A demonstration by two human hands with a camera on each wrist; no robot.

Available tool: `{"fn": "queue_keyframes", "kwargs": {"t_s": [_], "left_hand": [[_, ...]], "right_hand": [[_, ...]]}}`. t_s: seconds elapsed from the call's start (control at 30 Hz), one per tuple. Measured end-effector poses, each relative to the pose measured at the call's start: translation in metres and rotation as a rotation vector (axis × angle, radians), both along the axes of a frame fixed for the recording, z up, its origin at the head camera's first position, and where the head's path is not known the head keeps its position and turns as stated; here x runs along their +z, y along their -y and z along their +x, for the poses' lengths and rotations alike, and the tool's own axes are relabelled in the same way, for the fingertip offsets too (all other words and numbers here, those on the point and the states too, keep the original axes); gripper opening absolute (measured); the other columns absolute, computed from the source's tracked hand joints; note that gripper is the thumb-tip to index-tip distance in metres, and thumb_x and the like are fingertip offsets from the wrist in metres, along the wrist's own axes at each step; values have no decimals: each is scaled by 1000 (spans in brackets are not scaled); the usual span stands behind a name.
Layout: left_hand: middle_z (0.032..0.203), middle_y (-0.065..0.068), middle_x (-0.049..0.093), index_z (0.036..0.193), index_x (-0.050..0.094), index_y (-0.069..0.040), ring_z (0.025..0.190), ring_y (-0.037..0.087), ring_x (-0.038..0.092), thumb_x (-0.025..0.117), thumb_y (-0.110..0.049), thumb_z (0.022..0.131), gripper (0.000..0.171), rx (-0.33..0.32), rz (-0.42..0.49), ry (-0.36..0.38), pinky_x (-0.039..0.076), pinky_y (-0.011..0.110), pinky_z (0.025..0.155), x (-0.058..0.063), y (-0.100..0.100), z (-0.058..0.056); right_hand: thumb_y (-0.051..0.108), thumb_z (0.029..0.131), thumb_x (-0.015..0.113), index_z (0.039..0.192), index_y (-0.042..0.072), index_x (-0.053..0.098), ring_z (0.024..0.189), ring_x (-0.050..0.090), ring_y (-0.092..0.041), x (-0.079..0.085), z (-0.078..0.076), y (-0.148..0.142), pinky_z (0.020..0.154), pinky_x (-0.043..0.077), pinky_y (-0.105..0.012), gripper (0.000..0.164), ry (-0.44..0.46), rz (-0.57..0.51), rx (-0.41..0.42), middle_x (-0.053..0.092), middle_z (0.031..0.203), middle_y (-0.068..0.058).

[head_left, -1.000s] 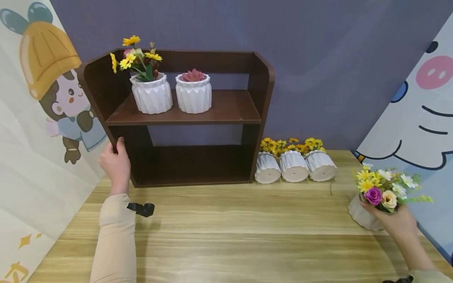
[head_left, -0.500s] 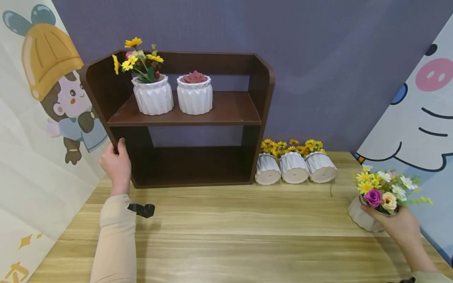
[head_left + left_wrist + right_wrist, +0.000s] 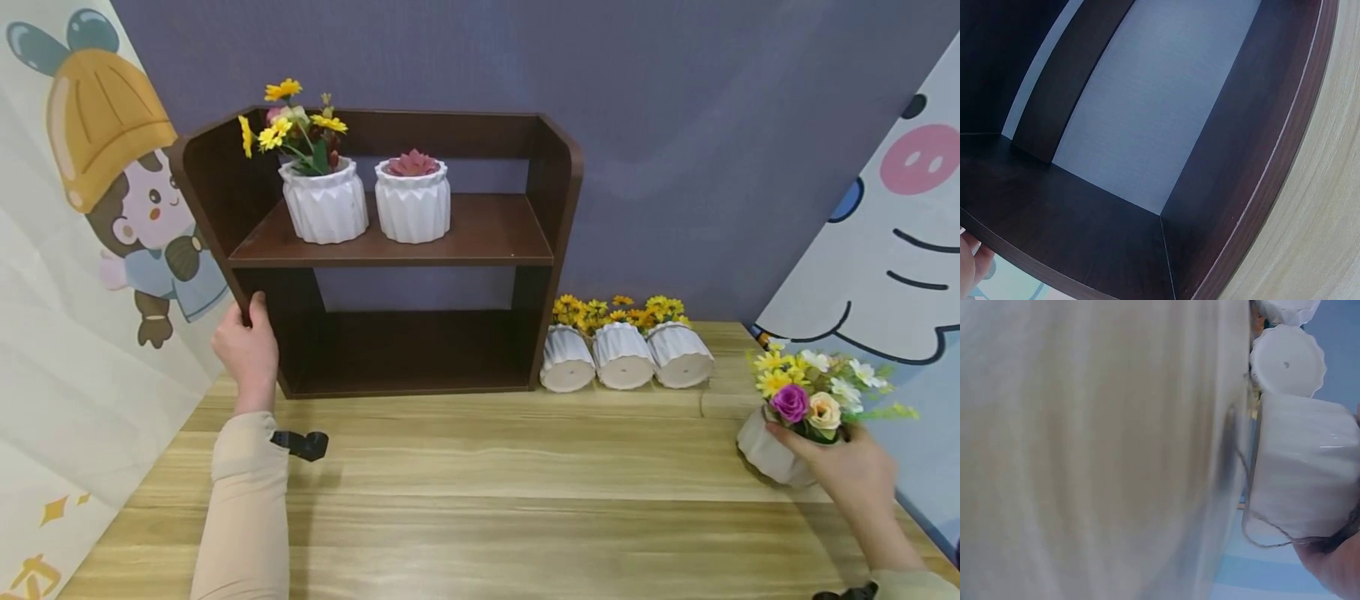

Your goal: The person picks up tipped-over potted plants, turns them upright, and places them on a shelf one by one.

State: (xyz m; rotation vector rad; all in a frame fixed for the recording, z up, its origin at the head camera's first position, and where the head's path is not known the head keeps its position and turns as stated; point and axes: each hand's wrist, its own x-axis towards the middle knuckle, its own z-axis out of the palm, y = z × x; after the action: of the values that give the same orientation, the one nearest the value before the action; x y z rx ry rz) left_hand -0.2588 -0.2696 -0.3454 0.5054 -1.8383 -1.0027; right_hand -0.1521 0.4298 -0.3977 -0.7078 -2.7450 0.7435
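Note:
My left hand (image 3: 251,346) grips the front edge of the left side panel of a dark brown two-tier shelf (image 3: 390,260); its fingertips also show at the panel's edge in the left wrist view. At the right of the table, my right hand (image 3: 855,471) holds a white ribbed flowerpot (image 3: 772,450) near its rim, the thumb at the near side. Purple, cream, yellow and white artificial flowers (image 3: 813,396) fill this pot. A thin twine (image 3: 1249,525) hangs from it in the right wrist view. On the upper tier stand a pot of yellow flowers (image 3: 326,204) and a pot with a red succulent (image 3: 412,204).
Three white pots (image 3: 624,357) with yellow flowers lie on their sides right of the shelf, bases facing forward. The wood-grain table (image 3: 487,467) runs along a grey-blue back wall (image 3: 712,150). Cartoon-printed panels (image 3: 885,275) stand at both sides.
In my right hand the flowerpot has risen very slightly, and a dark shadow now shows under its base. My left hand and the shelf have stayed put.

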Motion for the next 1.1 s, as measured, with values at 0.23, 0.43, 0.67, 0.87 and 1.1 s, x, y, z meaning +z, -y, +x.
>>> {"fn": "queue_keyframes", "kwargs": {"t_s": [0.23,0.43,0.67,0.87,1.1], "left_hand": [[87,23,65,79,60,3,80,42,52,48,-43,89,48,-2,-5,-6,32,43,71,0,1,1],[86,24,65,80,61,3,79,42,52,49,-40,90,46,-4,-2,3,32,43,71,1,0,1],[88,23,65,82,62,3,83,43,53,49,-40,90,46,-5,4,1,33,45,73,2,0,2],[87,23,65,81,61,2,82,43,53,49,-41,89,46,0,6,-1,34,45,73,2,0,2],[87,24,65,81,61,3,82,43,53,49,-40,90,46,0,4,7,34,45,73,4,-2,3]], "right_hand": [[57,71,65,136,-10,25,109,34,-58,14,-2,10,83,31,-61,102,-61,-16,5,32,127,-43],[52,72,68,138,-6,27,110,35,-58,28,-4,23,83,30,-62,96,-133,-66,42,34,128,-42],[51,72,68,137,-5,30,109,37,-55,46,-6,39,78,32,-60,94,-173,-71,75,37,127,-41],[50,72,68,136,-5,32,106,39,-54,62,-8,55,76,34,-58,92,-197,-49,130,39,125,-40],[51,71,69,129,-3,43,93,48,-44,81,-11,76,59,36,-39,83,-238,-4,183,50,114,-35]]}}
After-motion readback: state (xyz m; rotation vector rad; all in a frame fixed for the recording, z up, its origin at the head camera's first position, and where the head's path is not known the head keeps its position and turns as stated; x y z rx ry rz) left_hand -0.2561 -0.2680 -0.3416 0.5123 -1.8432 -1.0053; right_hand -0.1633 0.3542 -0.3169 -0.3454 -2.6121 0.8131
